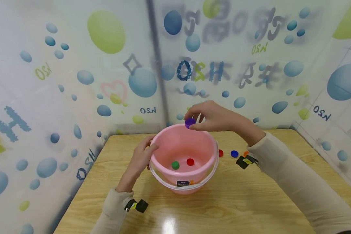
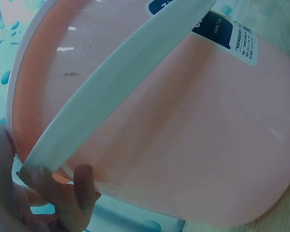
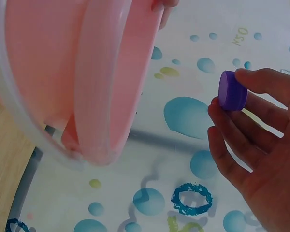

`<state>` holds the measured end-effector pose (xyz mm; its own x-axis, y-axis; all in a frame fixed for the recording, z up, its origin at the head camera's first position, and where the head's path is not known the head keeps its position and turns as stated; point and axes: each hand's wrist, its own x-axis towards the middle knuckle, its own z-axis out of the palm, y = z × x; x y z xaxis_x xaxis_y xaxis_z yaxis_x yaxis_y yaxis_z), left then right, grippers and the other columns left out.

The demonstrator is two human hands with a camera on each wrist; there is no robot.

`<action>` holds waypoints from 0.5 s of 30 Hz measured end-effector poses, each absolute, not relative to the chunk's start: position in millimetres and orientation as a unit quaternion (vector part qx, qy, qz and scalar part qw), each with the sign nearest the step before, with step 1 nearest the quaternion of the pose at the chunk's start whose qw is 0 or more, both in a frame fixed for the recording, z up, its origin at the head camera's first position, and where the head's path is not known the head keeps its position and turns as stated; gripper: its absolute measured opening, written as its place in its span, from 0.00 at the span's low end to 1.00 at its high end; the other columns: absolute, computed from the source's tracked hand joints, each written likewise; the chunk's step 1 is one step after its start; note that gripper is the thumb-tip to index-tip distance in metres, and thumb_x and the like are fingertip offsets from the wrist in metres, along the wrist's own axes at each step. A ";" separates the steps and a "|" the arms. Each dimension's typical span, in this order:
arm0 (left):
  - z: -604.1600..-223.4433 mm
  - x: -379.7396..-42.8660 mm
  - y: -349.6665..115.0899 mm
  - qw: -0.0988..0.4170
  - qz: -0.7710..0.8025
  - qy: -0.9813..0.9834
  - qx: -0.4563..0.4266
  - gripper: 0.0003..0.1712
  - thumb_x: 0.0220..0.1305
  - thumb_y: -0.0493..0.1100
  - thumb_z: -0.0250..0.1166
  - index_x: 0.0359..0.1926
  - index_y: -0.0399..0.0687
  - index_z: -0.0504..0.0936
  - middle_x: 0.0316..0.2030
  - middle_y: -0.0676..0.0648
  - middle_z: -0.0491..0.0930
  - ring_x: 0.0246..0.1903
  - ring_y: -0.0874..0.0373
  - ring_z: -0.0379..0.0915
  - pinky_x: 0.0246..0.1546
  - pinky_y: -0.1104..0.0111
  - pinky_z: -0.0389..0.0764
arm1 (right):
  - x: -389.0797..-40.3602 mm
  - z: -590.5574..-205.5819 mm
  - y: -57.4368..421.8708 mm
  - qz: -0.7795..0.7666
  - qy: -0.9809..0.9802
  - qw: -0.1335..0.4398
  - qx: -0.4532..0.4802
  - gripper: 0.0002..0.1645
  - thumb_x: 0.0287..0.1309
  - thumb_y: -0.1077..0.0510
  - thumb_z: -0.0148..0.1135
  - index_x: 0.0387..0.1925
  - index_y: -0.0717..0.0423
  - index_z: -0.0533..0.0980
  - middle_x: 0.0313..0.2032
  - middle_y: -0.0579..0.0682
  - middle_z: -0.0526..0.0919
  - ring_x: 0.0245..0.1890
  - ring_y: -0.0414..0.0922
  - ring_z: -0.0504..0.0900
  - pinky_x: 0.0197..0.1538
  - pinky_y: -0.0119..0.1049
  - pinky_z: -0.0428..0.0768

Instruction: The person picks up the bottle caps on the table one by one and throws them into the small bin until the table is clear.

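Observation:
A pink bucket (image 1: 184, 177) with a white handle (image 2: 121, 82) stands on the wooden table. My left hand (image 1: 141, 154) grips its rim at the left side, thumb over the edge and fingers outside near the handle's end. Above the far rim, my right hand (image 1: 212, 117) pinches a purple bottle cap (image 3: 233, 91) between thumb and fingers. In the right wrist view the cap is apart from the bucket. Inside the bucket, a green cap (image 1: 175, 165) and a red cap (image 1: 190, 162) lie on the bottom.
To the right of the bucket, a red cap (image 1: 221, 153), a blue cap (image 1: 234, 154) and an orange piece (image 1: 246, 153) partly hidden by the wrist strap lie on the table (image 1: 222, 201). Patterned curtain walls (image 1: 175, 48) enclose the table's back and sides.

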<state>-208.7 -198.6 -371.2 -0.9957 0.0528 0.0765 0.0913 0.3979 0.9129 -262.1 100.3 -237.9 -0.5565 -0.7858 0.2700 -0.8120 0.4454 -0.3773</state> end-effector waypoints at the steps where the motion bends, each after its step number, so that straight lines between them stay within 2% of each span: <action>1: -371.3 -208.4 -198.7 0.017 -0.547 -0.836 -0.044 0.24 0.73 0.52 0.56 0.68 0.59 0.75 0.52 0.39 0.75 0.18 0.46 0.73 0.13 0.69 0.73 | -263.3 -237.3 97.2 0.235 -0.851 0.025 0.470 0.18 0.63 0.53 0.70 0.53 0.52 0.84 0.46 0.45 0.88 0.43 0.40 0.86 0.47 0.38 0.88; 7: -371.5 -207.6 -198.8 0.016 -0.547 -0.836 -0.041 0.24 0.74 0.52 0.56 0.68 0.60 0.75 0.53 0.39 0.75 0.19 0.42 0.74 0.13 0.69 0.73 | -269.8 -237.2 82.7 0.211 -0.857 0.018 0.469 0.20 0.62 0.51 0.71 0.54 0.52 0.83 0.46 0.45 0.88 0.44 0.40 0.85 0.47 0.36 0.87; 15: -371.6 -209.1 -198.1 0.018 -0.546 -0.837 -0.038 0.24 0.73 0.51 0.56 0.68 0.59 0.75 0.52 0.39 0.76 0.16 0.48 0.72 0.13 0.69 0.73 | -267.4 -230.6 70.2 0.218 -0.854 0.008 0.471 0.19 0.62 0.52 0.71 0.53 0.53 0.84 0.46 0.47 0.88 0.45 0.42 0.86 0.48 0.38 0.87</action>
